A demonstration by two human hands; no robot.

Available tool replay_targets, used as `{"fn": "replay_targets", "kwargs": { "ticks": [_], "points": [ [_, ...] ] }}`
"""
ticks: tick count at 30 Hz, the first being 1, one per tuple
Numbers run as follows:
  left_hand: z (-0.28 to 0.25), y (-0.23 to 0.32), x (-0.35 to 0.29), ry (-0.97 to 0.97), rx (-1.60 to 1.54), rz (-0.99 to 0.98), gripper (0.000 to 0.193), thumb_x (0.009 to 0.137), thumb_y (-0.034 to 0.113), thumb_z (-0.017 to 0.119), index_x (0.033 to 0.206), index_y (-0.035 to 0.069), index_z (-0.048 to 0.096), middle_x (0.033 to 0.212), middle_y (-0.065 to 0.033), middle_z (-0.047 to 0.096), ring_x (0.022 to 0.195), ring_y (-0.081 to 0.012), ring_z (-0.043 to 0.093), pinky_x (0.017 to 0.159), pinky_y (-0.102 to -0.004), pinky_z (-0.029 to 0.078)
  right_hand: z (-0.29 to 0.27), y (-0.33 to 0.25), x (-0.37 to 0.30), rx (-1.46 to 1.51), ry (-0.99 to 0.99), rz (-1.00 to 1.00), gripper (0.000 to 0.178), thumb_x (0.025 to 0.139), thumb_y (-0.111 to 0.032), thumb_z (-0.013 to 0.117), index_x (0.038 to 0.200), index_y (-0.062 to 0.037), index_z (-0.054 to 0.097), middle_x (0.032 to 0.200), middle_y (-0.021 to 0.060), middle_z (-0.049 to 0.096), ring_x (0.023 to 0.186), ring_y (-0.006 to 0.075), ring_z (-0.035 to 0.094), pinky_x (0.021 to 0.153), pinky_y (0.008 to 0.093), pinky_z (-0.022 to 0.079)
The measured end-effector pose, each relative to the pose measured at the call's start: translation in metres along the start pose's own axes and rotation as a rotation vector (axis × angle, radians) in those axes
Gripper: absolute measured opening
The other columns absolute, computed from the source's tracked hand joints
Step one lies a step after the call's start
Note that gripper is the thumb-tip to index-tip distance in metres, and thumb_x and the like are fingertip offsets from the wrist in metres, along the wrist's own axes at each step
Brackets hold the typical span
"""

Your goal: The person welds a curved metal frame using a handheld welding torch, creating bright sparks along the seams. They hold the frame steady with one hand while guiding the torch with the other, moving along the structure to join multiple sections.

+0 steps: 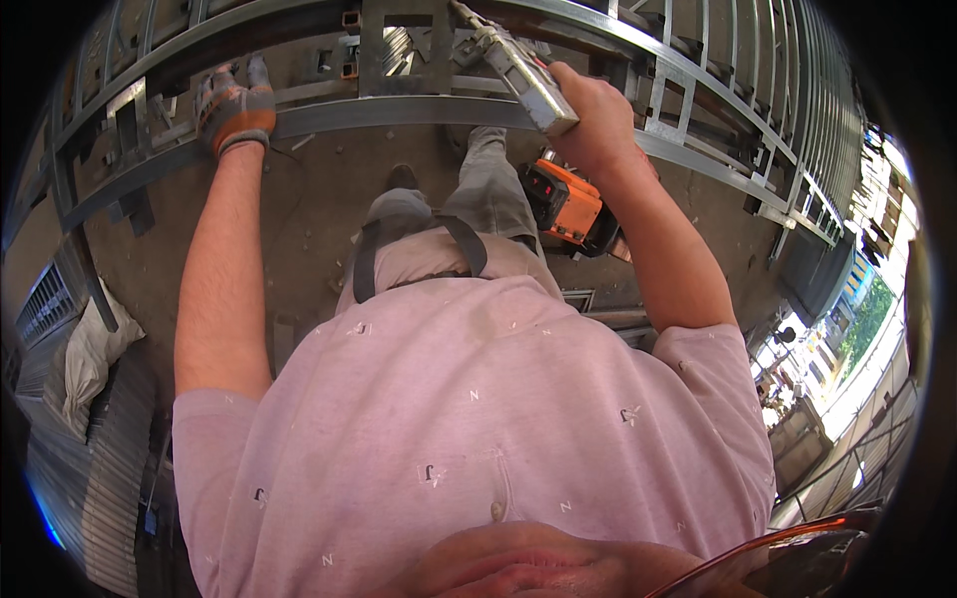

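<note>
I'm resting my half-open, gloved left hand (235, 108) on the metal frame (384, 113), apparently for steadiness, while my right hand (598, 118) is gripping a metal tool (531, 88) angled far left.

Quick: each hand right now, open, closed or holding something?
Left hand: gloved, at the metal frame; whether it grips cannot be told.
Right hand: closed, holding a grey metal tool.

Grey and orange on the glove (236, 112) around the left fingers (258, 75), silver-grey on the metal frame (329, 117) just beside them! Over at the right fingers (564, 77), a silvery tool (528, 83); beneath those, orange and black on the machine (570, 202), glowing red on its display (539, 186). Nearer the body than either set: pink shirt (474, 359), small white-and-dark motifs, grey trousers (498, 194).
</note>
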State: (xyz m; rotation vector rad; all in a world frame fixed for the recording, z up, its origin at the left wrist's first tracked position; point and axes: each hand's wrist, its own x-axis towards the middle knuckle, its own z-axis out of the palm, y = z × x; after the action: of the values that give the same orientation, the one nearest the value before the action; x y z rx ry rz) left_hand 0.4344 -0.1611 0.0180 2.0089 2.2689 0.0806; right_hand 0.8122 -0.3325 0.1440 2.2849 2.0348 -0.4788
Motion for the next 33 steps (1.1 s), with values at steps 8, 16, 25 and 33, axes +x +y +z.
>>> {"fn": "replay_targets", "kwargs": {
  "ticks": [8,16,25,33],
  "points": [
    [-0.002,0.007,0.000,0.003,-0.030,-0.011,0.065,0.097,0.066,0.050,0.137,0.016,0.063,0.144,-0.0177,0.059,0.134,-0.0392,0.055,0.111,-0.0520,0.046,0.000,-0.004,-0.002,-0.015,0.028,0.004,0.030,0.081,-0.021,0.072,0.109,-0.0143,0.063,0.090,0.0124,0.074,0.090,0.0379,0.071,0.078,0.0510,0.054],
    [-0.001,0.006,0.000,0.033,-0.015,0.011,0.065,0.097,0.065,0.051,0.136,0.015,0.064,0.143,-0.0166,0.060,0.133,-0.0373,0.057,0.110,-0.0509,0.046,0.000,-0.005,-0.003,-0.006,0.062,-0.001,0.029,0.078,-0.015,0.072,0.105,-0.0137,0.060,0.085,0.0163,0.072,0.090,0.0419,0.069,0.075,0.0539,0.054],
    [-0.009,0.012,-0.002,-0.029,-0.044,-0.022,0.066,0.097,0.065,0.051,0.137,0.015,0.064,0.143,-0.0172,0.061,0.132,-0.0384,0.057,0.111,-0.0518,0.046,-0.002,-0.004,-0.003,-0.072,0.004,0.050,0.032,0.079,-0.021,0.074,0.108,-0.0147,0.063,0.090,0.0113,0.074,0.093,0.0361,0.071,0.079,0.0498,0.055],
    [-0.003,0.009,0.000,0.003,-0.025,-0.017,0.065,0.097,0.066,0.051,0.138,0.016,0.064,0.144,-0.0168,0.060,0.133,-0.0385,0.057,0.111,-0.0513,0.046,-0.001,-0.001,-0.003,-0.056,-0.015,0.082,0.032,0.079,-0.022,0.075,0.108,-0.0156,0.063,0.092,0.0123,0.074,0.093,0.0381,0.071,0.080,0.0511,0.055]
  ]
}}
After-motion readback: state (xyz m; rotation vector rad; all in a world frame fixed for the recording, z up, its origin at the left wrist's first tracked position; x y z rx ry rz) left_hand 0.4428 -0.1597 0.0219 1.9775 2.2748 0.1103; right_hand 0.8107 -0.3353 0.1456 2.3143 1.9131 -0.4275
